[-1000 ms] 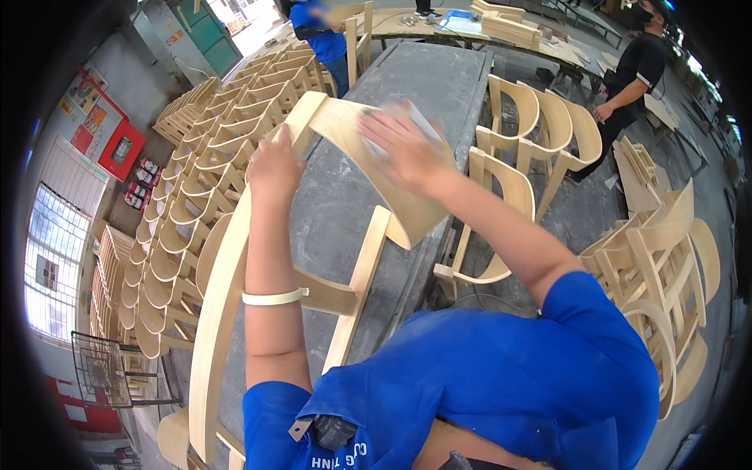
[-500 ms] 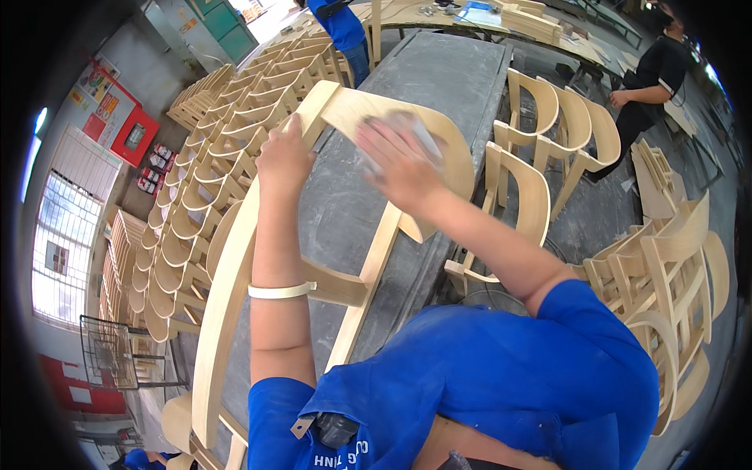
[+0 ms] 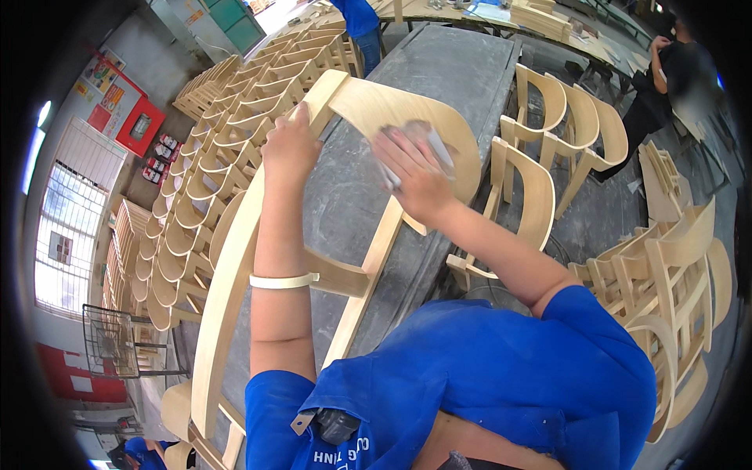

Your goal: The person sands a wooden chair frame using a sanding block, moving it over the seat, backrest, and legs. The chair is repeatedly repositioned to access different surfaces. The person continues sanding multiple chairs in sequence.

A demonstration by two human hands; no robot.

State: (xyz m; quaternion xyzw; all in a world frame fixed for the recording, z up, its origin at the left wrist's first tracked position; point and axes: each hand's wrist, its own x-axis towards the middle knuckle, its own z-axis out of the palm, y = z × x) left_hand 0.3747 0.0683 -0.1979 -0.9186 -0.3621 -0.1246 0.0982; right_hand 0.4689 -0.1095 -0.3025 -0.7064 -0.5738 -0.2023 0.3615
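Note:
A pale wooden chair frame [image 3: 227, 294] with a curved backrest [image 3: 446, 117] lies tilted on the grey table in front of me. My left hand [image 3: 291, 147] is closed round the frame's long rail, close to its joint with the backrest. Under the fingers of my right hand [image 3: 415, 168], a folded light-grey sheet of sandpaper [image 3: 441, 150] is pressed against the inner face of the backrest. Blur hides part of the sheet's edge. Below my hands, a cross rail [image 3: 337, 276] joins the two sides of the frame.
The grey worktable [image 3: 439, 63] stretches away ahead. Rows of chair frames [image 3: 184, 204] stand along the left. More curved frames [image 3: 533, 188] stand beyond the table's right edge, with a stack of them [image 3: 674, 290] nearer me. A person in black [image 3: 666, 94] stands at far right.
My right hand has slid a little right and downward along the backrest with the sandpaper. My left hand keeps its place on the rail. The person in black has raised a hand.

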